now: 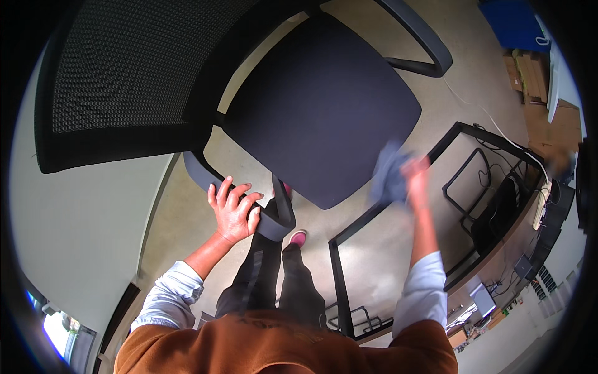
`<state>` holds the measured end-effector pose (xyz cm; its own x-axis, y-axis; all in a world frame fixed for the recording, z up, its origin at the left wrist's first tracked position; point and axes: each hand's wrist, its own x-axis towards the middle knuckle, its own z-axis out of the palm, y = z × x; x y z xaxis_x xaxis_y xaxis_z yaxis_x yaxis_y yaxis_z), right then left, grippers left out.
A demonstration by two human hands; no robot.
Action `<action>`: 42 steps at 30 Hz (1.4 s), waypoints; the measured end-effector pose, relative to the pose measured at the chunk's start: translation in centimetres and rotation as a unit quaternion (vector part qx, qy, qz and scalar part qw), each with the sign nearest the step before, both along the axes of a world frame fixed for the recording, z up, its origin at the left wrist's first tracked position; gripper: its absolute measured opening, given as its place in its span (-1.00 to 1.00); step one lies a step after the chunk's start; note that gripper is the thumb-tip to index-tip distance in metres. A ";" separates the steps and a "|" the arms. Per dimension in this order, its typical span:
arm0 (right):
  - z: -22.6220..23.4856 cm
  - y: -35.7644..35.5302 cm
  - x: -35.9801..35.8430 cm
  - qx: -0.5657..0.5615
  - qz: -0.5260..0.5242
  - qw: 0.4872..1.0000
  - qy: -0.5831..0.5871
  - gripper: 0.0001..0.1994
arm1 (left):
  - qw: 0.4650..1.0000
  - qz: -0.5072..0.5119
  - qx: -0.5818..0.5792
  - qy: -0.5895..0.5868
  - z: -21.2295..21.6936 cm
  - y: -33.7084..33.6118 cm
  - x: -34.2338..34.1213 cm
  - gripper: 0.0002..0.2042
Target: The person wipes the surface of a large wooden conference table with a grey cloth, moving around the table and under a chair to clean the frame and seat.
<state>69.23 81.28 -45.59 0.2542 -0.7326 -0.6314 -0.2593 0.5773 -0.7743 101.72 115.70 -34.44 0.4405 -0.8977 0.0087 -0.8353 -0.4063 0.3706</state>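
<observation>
Before me stands an office chair with a dark padded seat [317,106] and a black mesh backrest [124,68] on the left. My left hand [233,212] rests palm down on the near armrest [271,225], its fingers spread. In my right hand [416,177], a grey-blue cloth [391,174] hangs beside the seat's right corner. Both that hand and the cloth are smeared by motion. On the far side of the seat is the other armrest [430,43].
A black metal frame [367,224] stands at the right, with cables behind it. Further right are a white power strip [542,206], cardboard boxes [529,78] and a blue bin-like object [514,25]. A pale panel [81,230] fills the left side.
</observation>
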 end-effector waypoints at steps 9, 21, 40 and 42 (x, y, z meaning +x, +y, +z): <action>-2.6 4.9 28.6 -0.235 0.419 0.870 0.109 -0.65 | 0.999 -0.022 0.006 -0.029 -0.3 0.3 -0.1 -0.79; -3.8 12.8 -12.1 0.104 0.366 0.924 -0.026 -0.71 | 0.991 -0.018 0.131 -0.008 2.5 -5.8 -2.7 -0.66; -36.8 18.0 -35.6 -0.110 -0.048 0.876 0.467 -0.43 | 0.919 -0.364 -0.104 -0.112 -18.3 -34.9 -9.0 -0.55; -41.2 20.2 -34.7 -0.024 0.047 0.869 0.492 -0.36 | 0.903 -0.390 -0.107 -0.146 -18.4 -35.6 -8.5 -0.54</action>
